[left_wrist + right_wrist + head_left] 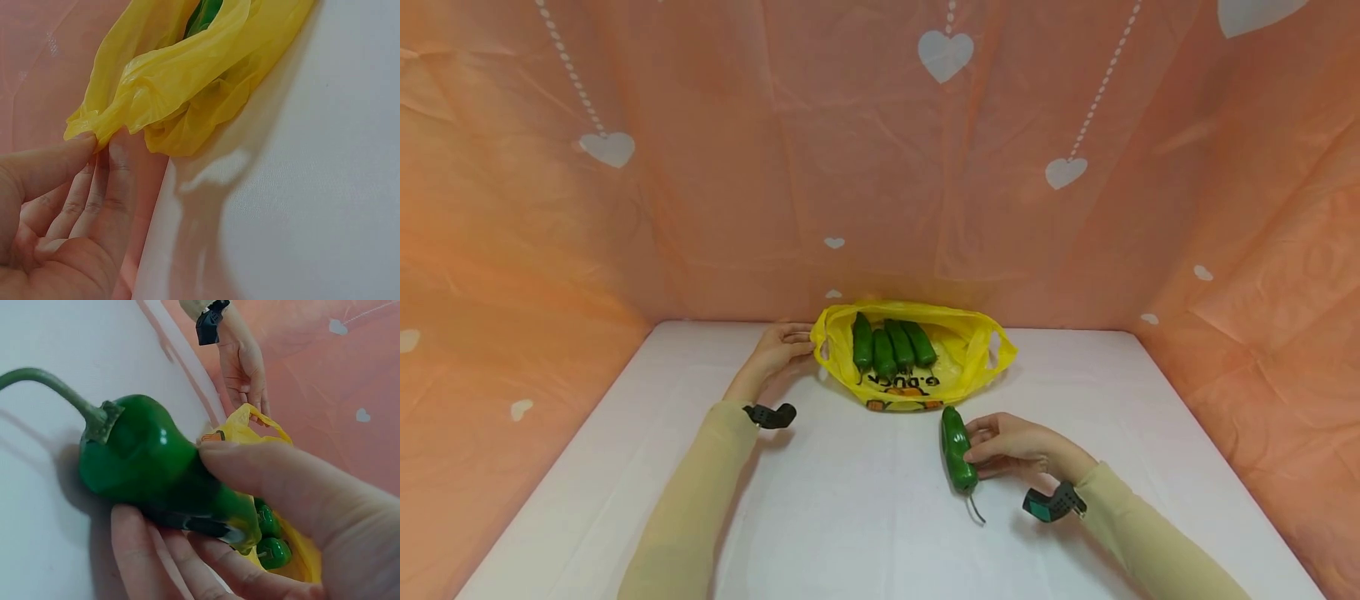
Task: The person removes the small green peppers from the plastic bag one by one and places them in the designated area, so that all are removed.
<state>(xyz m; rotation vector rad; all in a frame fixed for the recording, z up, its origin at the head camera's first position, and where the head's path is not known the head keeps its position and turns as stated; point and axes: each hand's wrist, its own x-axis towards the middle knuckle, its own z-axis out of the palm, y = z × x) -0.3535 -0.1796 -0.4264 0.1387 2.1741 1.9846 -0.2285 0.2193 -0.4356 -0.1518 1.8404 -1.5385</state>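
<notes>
A yellow plastic bag [958, 379] with its mouth spread lies at the far middle of the table. Several green peppers [883, 354] lie side by side inside it. At the bag's left end my left hand [781, 348] pinches the rim between thumb and fingers, as the left wrist view shows on the yellow plastic [169, 81]. My right hand [1018, 442] holds another green pepper [957, 450] just in front of the bag. Its curved stem [44, 378] points toward me and its tip toward the bag. Thumb [269, 472] and fingers grip it from both sides.
A white cloth [850, 508] covers the table. Behind the bag and along both sides hangs an orange curtain [880, 183] with white hearts. Each wrist carries a black camera mount, the left one [771, 416] and the right one [1054, 502].
</notes>
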